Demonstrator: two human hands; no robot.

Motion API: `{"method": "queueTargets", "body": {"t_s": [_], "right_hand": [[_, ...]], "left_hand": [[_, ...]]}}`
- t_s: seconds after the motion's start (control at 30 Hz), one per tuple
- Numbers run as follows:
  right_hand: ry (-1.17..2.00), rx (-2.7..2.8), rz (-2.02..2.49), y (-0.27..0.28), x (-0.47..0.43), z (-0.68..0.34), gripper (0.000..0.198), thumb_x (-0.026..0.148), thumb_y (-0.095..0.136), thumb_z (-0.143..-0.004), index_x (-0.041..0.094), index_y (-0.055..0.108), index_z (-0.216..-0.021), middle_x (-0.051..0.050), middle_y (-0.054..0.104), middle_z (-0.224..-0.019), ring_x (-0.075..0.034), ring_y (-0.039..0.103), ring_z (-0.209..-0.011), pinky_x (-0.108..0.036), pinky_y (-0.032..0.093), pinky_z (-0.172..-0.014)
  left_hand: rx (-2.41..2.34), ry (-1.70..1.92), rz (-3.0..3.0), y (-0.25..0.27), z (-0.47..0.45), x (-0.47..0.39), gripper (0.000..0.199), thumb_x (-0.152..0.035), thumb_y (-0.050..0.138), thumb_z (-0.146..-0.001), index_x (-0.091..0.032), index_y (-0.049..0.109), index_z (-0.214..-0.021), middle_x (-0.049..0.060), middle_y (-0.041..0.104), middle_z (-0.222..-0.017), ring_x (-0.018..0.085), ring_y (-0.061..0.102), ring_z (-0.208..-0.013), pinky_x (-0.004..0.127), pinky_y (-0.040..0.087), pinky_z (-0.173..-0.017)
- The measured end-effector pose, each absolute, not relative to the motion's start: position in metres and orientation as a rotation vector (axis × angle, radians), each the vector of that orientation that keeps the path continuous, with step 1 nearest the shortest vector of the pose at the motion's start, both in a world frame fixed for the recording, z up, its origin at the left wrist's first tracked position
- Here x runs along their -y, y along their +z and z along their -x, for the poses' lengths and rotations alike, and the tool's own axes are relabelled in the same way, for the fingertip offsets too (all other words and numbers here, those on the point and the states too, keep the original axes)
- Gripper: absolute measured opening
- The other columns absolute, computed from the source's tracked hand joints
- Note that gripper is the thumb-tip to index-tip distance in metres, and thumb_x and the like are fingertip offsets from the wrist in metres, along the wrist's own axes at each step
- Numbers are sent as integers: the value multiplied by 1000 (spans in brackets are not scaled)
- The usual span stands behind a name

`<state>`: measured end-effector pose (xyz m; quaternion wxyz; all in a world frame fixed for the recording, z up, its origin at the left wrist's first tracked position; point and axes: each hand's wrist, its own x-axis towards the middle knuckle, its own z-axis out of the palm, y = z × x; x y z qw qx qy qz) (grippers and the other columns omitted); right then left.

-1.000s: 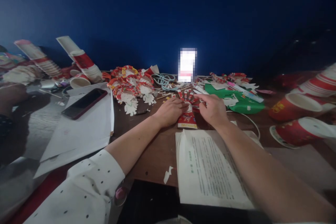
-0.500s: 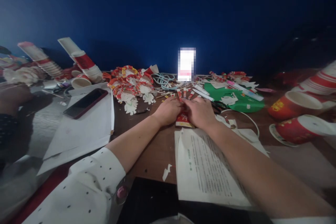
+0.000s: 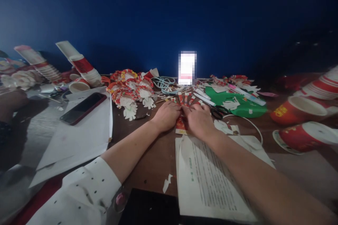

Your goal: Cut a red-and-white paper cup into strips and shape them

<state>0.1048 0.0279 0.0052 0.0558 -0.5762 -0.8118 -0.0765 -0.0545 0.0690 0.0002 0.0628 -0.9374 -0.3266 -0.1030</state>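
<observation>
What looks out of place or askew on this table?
A jagged white paper scrap lies alone left of the printed pages, apart from other cuttings. The cup stacks at left lean, though lens distortion may cause that.

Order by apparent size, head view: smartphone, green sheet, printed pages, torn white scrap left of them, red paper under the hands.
1. Printed pages
2. Green sheet
3. Smartphone
4. Torn white scrap
Unsure: red paper, partly hidden by left hand and right hand.
</observation>
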Motion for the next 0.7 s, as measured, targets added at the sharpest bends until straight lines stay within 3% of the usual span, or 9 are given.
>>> {"method": "queueTargets", "body": {"t_s": [0.33,0.5,0.6,0.7], "right_hand": [[-183,2388,1705,2,-31,-112,41,21,49,-86,20,60,-125,-10,72,-99,-27,55,-102,-41,31,-86],[-208,2056,1585,0,-40,-135,45,19,44,-88,22,57,-130,-7,67,-119,-24,57,-105,-36,38,-89],[-166,1833,1624,-2,-47,-147,39,27,41,-93,19,62,-124,-9,68,-111,-22,61,-99,-33,43,-85],[-87,1787,1689,-3,-49,-149,35,34,43,-94,21,68,-114,-8,70,-105,-21,63,-91,-31,45,-78]], "left_hand": [[1041,-373,2844,-4,53,-64,24,-11,49,-84,-14,71,-95,9,71,-99,22,62,-98,36,45,-90],[1017,-783,2783,-9,66,-75,32,-7,46,-82,-19,72,-97,6,71,-109,20,61,-106,37,43,-97],[1217,-992,2573,-10,74,-79,38,-8,47,-80,-19,70,-108,6,70,-114,22,61,-107,40,44,-96],[1339,-975,2486,-11,73,-78,38,-11,49,-80,-18,69,-111,8,71,-110,23,60,-103,39,45,-93]]}}
